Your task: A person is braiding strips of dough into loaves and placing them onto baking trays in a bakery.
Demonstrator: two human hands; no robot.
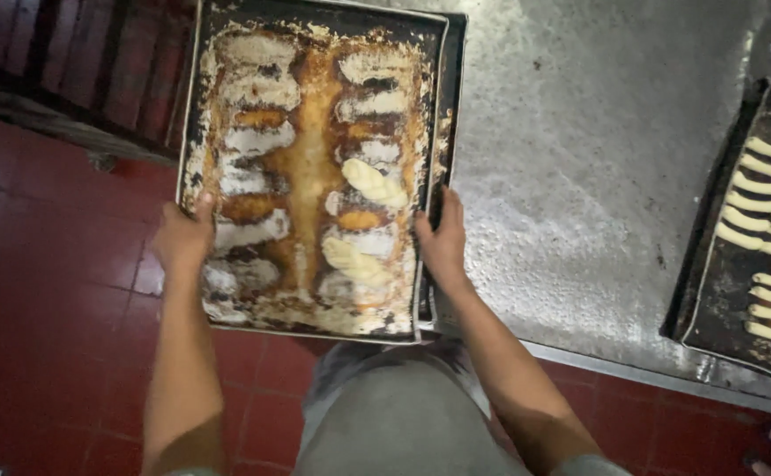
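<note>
A: Risk check. The baking tray (315, 53) is gripped by its two long edges only. Left hand (182, 238) is curled over the left rim, thumb on top; right hand (443, 242) is clamped on the right rim, fingers wrapped under. Both closed on the tray, nothing else in them.

B: Where does it sit?

A: Near end hangs out past the desk (579, 176) edge, over the red tiled floor (41, 264). Far end looks to rest on a second dark tray (456, 88) underneath, but I can't tell how much weight that takes.

B: So a tilt is the problem.

A: Yes. Two braided dough pieces, upper one (375, 183) and lower one (352, 262), lie loose in the right column. Dip the near end and they'd likely slide off toward the floor. Greasy rim could also slip in the grip.

B: Tray condition?

A: Rectangular metal, dark, heavily crusted. White floury patches in two columns, brown baked-on streak down the middle, blackened edges.

B: Neighbours?

A: Another tray (711, 291) at right, well apart, with rows of pale dough sticks (760, 189).
</note>
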